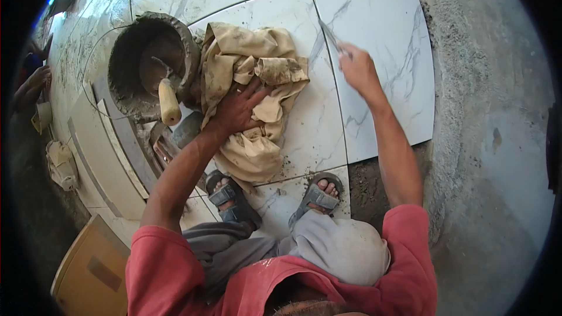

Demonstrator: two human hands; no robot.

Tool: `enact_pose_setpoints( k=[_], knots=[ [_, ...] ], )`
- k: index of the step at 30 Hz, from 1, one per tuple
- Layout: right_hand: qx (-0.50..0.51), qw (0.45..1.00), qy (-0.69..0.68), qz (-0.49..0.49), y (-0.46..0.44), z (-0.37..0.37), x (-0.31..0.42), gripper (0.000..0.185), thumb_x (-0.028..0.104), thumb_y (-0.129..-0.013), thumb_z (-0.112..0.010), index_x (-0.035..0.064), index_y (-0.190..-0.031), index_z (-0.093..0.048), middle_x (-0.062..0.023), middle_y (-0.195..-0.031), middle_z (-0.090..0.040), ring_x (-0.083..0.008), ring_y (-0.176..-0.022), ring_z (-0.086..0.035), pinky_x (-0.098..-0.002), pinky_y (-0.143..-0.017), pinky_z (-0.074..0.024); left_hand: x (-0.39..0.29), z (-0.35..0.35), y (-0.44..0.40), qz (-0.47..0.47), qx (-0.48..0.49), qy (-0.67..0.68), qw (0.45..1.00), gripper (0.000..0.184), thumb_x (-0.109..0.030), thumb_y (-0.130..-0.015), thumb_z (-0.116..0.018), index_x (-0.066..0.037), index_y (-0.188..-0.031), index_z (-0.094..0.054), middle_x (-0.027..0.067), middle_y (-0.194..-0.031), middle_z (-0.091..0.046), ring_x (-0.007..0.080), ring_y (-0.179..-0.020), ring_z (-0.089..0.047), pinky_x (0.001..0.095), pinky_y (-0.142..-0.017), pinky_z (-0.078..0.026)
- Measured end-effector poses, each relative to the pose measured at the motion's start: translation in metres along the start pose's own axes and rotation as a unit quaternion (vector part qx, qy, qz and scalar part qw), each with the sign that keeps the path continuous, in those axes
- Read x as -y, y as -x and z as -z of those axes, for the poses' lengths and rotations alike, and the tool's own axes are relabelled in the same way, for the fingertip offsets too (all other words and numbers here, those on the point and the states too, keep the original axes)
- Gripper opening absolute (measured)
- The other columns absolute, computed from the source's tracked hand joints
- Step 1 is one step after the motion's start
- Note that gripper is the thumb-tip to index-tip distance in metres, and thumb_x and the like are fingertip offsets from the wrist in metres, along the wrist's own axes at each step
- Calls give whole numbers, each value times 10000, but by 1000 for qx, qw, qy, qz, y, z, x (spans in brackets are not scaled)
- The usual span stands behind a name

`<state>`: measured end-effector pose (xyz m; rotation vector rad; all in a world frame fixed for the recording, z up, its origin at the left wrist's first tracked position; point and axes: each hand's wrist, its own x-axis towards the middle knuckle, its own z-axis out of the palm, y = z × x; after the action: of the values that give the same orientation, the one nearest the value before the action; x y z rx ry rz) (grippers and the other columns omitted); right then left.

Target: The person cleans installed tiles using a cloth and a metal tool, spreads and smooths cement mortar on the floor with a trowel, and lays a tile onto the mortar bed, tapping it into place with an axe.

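My right hand (356,65) is closed round a thin metal blade (328,30), whose tip lies along the dark joint between two white marbled tiles (386,41). On a crumpled, mud-stained beige cloth (252,155) rests my left hand (241,108), palm down with its fingers spread. Just left of the cloth is a mortar-caked black bucket (126,61), tipped toward me. A trowel with a wooden handle (169,102) lies at its mouth.
Cut tile strips (96,152) lie at the left, near a cloth bag (61,165). A cardboard box (93,263) stands at the lower left. Another person's hand (40,77) shows at the far left. Rough concrete (459,99) borders the tiles at right.
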<state>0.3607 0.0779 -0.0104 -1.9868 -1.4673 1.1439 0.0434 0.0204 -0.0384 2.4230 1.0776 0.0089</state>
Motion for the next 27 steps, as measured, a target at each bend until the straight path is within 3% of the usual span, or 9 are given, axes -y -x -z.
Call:
enact_pose_setpoints(
  k=[3, 6, 8, 14, 16, 21, 22, 25, 27],
  knots=[
    [3, 1000, -7, -14, -7, -8, -5, 392, 126, -799, -503, -2, -1155, -604, -220, -1109, -619, -361, -1102, -563, -385, -945, -432, 0, -3, 1, 6, 11, -32, 999, 885, -626, -677, -624, -229, -1419, -351, 142, -1454, -321, 397, -1250, -395, 463, -1027, -344],
    [-36, 996, 32, 79, -65, -12, 15, 403, 100, -795, -495, -9, -1169, -599, -207, -1013, -662, -326, -878, -654, -364, -769, -507, -3, -1, 1, -17, -24, -44, 999, 882, -625, -675, -627, -227, -1415, -359, 147, -1452, -325, 399, -1253, -392, 458, -1040, -331],
    [48, 989, -137, -40, -76, 2, 40, 425, 110, -826, -497, 21, -1236, -569, -29, -642, -546, -75, -482, -438, -245, -421, -358, -5, 1, 1, -22, -39, -60, 997, 865, -625, -679, -626, -223, -1405, -380, 155, -1448, -330, 399, -1269, -376, 456, -1055, -313],
    [113, 990, -63, -53, 6, 31, 2, 410, 115, -836, -501, 20, -1230, -566, -9, -635, -519, -70, -477, -438, -238, -404, -342, -9, 6, -1, -25, -43, -81, 995, 839, -604, -682, -642, -220, -1389, -405, 144, -1448, -333, 391, -1299, -339, 470, -1068, -293],
    [140, 985, 10, -99, 63, 45, -14, 365, 104, -803, -533, -17, -1138, -609, -159, -791, -645, -191, -590, -603, -313, -546, -477, -8, 2, -2, -17, -34, -55, 998, 843, -599, -676, -648, -220, -1389, -404, 140, -1453, -327, 391, -1301, -336, 470, -1068, -295],
    [172, 971, 18, -163, 211, 58, -65, 342, 105, -828, -513, -31, -1130, -599, -230, -1097, -628, -308, -1076, -595, -354, -938, -438, -9, 1, 1, -6, -17, -36, 999, 846, -569, -666, -664, -229, -1392, -393, 133, -1473, -296, 396, -1302, -337, 472, -1049, -332],
    [178, 965, 15, -192, 233, 61, -71, 340, 104, -830, -510, -34, -1128, -599, -230, -1091, -630, -310, -1066, -600, -356, -934, -442, -8, -1, 0, 0, -13, -14, 1000, 846, -562, -666, -668, -238, -1395, -385, 136, -1472, -292, 398, -1295, -347, 473, -1032, -354],
    [160, 976, 5, -147, 295, 65, -109, 371, 122, -862, -511, 19, -1214, -574, -30, -701, -587, -90, -581, -523, -271, -564, -459, -8, -1, 1, -6, -15, -42, 999, 843, -554, -665, -673, -236, -1391, -385, 138, -1470, -288, 402, -1286, -354, 470, -1015, -374],
    [243, 948, 125, -163, 322, 78, -122, 374, 117, -867, -502, 41, -1227, -572, -25, -692, -578, -93, -571, -520, -274, -553, -459, -12, 3, 1, -13, -16, -49, 999, 839, -549, -668, -673, -230, -1389, -386, 139, -1471, -286, 404, -1284, -355, 467, -1009, -381]
  ],
)
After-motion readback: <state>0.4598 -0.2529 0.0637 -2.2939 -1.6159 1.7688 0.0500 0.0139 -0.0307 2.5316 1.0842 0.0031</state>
